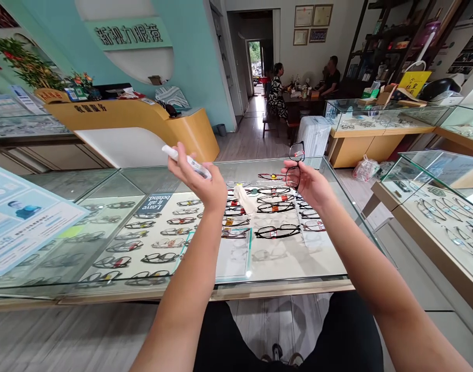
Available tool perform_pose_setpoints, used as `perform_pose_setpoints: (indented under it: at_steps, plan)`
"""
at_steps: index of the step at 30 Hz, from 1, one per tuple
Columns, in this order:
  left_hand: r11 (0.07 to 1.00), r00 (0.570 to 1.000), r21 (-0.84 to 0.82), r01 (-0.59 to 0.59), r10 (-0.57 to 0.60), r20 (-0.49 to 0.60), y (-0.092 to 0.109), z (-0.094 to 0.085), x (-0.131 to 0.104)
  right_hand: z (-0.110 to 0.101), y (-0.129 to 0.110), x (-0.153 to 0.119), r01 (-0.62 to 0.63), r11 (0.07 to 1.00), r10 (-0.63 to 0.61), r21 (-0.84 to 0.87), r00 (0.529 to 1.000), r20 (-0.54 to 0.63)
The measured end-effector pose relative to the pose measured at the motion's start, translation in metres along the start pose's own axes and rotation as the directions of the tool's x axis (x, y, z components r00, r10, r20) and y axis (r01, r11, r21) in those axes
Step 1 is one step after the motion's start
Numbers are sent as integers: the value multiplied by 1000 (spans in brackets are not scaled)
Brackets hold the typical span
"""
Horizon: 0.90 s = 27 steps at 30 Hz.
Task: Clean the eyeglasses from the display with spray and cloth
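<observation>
My left hand (199,178) is wrapped round a slim white bottle (176,154), raised over the glass display case (236,164). To its right, my right hand (311,186) grips a pair of dark-framed glasses (297,151) by thumb and fingers, one lens above the other. A crumpled pale cloth (244,200) lies between the hands on the case. Rows of glasses show around it, among them a black pair (277,231) nearer to me. Part of the glasses in my hand is hidden by the fingers.
A blue and white printed board (27,219) stands at the left. More display cases are at the right (441,206) and back right. Two people sit at a table in the back. A yellow counter (116,120) is beyond the case, and a wrapped suitcase (311,135) stands behind it.
</observation>
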<state>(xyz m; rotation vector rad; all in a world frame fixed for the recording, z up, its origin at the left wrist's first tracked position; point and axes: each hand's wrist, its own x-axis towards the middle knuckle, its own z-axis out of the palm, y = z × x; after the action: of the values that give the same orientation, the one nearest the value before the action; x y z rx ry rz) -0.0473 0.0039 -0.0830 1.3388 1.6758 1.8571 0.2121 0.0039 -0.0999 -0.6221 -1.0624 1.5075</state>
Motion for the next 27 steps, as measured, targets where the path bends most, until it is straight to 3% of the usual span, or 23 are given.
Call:
perform_pose_setpoints:
  at_steps: [2, 4, 8, 11, 14, 19, 27]
  plan:
    - [991, 997, -115, -71, 70, -16, 4, 7, -12, 0, 2, 0, 2, 1000, -2, -28, 1000, 5]
    - [967, 994, -237, -89, 102, 42, 3, 15, -22, 1, 4, -1, 0, 998, 1, -57, 1000, 15]
    - [901, 957, -423, 99, 31, 290, -5, 28, -31, 4, 6, -3, -8, 996, 11, -85, 999, 36]
    - [792, 825, -489, 365, -32, 564, -7, 33, -29, 6, 8, -4, 0, 996, 5, -88, 999, 52]
    - [662, 691, -482, 574, -77, 718, -4, 32, -24, 6, 10, -4, 6, 995, 1, -103, 998, 66]
    - [531, 594, -427, 732, -192, 781, 2, 26, -19, 7, 11, -5, 8, 990, 2, -143, 997, 74]
    - [504, 530, -385, 773, -178, 829, -4, 24, -17, 9, 10, -6, 3, 990, 7, -143, 997, 74]
